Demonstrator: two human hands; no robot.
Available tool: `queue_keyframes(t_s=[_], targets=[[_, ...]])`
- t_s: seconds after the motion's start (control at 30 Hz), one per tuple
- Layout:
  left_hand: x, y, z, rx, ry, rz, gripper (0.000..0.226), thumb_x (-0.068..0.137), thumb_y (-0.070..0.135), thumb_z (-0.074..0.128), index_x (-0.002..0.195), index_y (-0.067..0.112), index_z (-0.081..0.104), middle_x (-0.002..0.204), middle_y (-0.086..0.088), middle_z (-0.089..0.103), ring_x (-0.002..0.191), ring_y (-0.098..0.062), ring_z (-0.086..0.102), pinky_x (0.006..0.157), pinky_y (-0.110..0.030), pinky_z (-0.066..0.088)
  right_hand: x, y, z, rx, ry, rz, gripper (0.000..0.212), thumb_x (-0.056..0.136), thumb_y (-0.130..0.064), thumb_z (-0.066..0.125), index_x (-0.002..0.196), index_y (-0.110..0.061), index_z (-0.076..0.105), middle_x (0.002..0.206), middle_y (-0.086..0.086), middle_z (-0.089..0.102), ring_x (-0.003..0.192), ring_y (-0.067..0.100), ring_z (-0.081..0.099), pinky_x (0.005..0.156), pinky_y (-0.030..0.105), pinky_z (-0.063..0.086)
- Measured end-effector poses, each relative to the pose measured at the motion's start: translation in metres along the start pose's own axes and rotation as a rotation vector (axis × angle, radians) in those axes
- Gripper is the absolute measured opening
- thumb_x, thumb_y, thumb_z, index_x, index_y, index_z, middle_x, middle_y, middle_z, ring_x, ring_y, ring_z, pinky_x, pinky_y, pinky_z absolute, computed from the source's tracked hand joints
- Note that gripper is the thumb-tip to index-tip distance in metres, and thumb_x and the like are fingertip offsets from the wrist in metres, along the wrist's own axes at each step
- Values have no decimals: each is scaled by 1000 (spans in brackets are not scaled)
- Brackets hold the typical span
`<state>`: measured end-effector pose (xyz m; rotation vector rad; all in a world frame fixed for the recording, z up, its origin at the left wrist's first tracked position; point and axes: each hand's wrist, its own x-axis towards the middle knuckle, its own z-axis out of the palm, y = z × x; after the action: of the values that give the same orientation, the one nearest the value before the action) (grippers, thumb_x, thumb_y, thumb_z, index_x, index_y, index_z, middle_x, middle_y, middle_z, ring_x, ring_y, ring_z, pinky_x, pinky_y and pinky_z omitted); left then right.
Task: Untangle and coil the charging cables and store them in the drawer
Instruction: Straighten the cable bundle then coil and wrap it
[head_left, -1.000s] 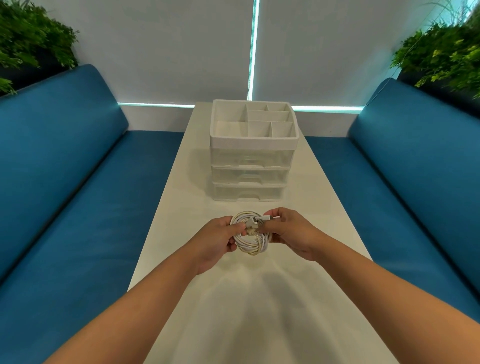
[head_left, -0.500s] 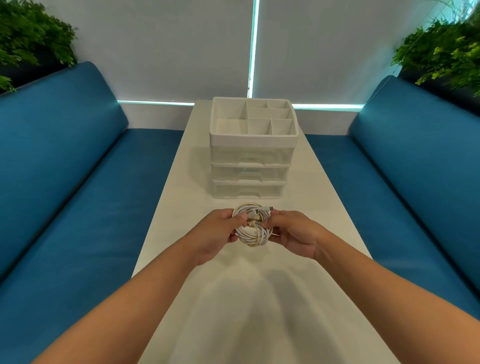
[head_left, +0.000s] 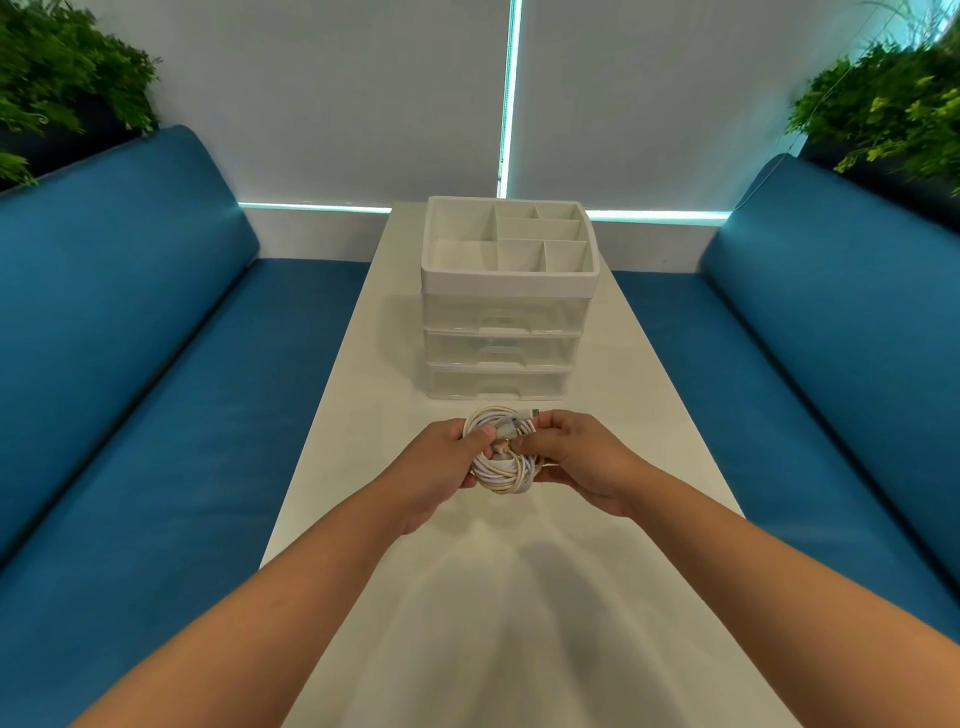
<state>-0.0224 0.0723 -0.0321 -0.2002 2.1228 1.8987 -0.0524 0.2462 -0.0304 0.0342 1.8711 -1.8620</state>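
Both hands had edged forward, the left hand (head_left: 439, 460) and right hand (head_left: 576, 457) pinching the coiled cables (head_left: 501, 462) just above the counter (head_left: 519, 597), closed drawers (head_left: 498, 358) straight ahead.

Drawer unit (head_left: 506, 317) just beyond hands.

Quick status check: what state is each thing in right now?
Cables: coiled in a bundle, held above the table.
Left hand: grips the coil's left side.
Right hand: pinches the coil's right side.
Drawers: all three closed.
Top tray: compartments empty.
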Motion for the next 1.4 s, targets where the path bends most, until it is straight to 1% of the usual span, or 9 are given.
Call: queue_keyframes(t_s=[0.2, 0.33, 0.47, 0.6, 0.73, 0.9, 1.0, 1.27, 1.4], targets=[[-3, -1, -7, -167, -92, -37, 23, 100, 21, 52, 83, 7, 60, 66, 4, 57, 56, -7, 42, 61, -22, 41, -6, -4, 0, 1, -87, -55, 21, 89, 2, 57, 106, -3, 67, 99, 14, 71, 85, 19, 68, 74, 26, 57], [-2, 1, -11, -241, -132, -43, 18, 100, 21, 53, 99, 5, 63, 71, 2, 52, 57, -7, 36, 60, -22, 38, -5, 0, 2, 118, -116, -40, 26, 91, 2, 53, 113, -2, 65, 102, 16, 69, 89, 21, 66, 82, 34, 56], [-2, 2, -7, -160, -96, -11, 23, 101, 21, 49, 113, 7, 64, 63, 10, 59, 49, -1, 43, 60, -23, 37, -3, -1, 7, 52, -36, -66, 26, 88, 2, 57, 113, -1, 64, 97, 14, 70, 81, 19, 67, 68, 31, 58], [0, 1, -4, -130, -30, -4, 22, 101, 22, 50, 113, 11, 66, 72, 7, 65, 53, -1, 52, 61, -22, 40, 1, 0, 16, 5, 116, -131, 32, 85, 3, 61, 116, -4, 55, 101, 17, 66, 72, 18, 67, 55, 28, 54], [2, 3, -3, -99, 0, -33, 19, 100, 23, 52, 107, 14, 67, 83, 0, 67, 65, -10, 55, 58, -21, 42, 2, 3, 22, -26, 149, -143, 26, 90, -5, 58, 111, -13, 47, 112, 22, 62, 71, 20, 67, 53, 31, 56], [3, 2, -2, -136, 50, -27, 18, 98, 22, 56, 104, 12, 70, 85, -4, 66, 65, -13, 51, 57, -22, 39, 2, 2, 22, -34, 103, -159, 23, 94, -9, 55, 117, -6, 51, 105, 18, 68, 75, 20, 69, 60, 34, 58], [4, 1, -3, -225, 51, 5, 18, 97, 21, 57, 103, 12, 71, 81, -3, 65, 63, -11, 49, 57, -23, 36, -1, -3, 20, -6, 60, -163, 24, 93, -7, 54, 117, -5, 54, 94, 10, 71, 75, 17, 70, 63, 29, 57], [0, -1, -4, -206, 37, 28, 24, 98, 25, 53, 110, 12, 69, 83, -3, 63, 65, -11, 48, 60, -25, 32, -3, -13, 12, 44, -61, -108, 28, 89, -1, 59, 116, -5, 55, 95, 13, 68, 78, 20, 67, 62, 28, 55], [-2, -1, -8, -188, 9, 30, 24, 99, 23, 53, 81, 13, 66, 65, 6, 58, 56, -8, 39, 59, -25, 29, -3, -10, 7, 122, -113, -74, 21, 90, 0, 58, 108, -12, 60, 94, 10, 71, 82, 19, 68, 67, 28, 57]])
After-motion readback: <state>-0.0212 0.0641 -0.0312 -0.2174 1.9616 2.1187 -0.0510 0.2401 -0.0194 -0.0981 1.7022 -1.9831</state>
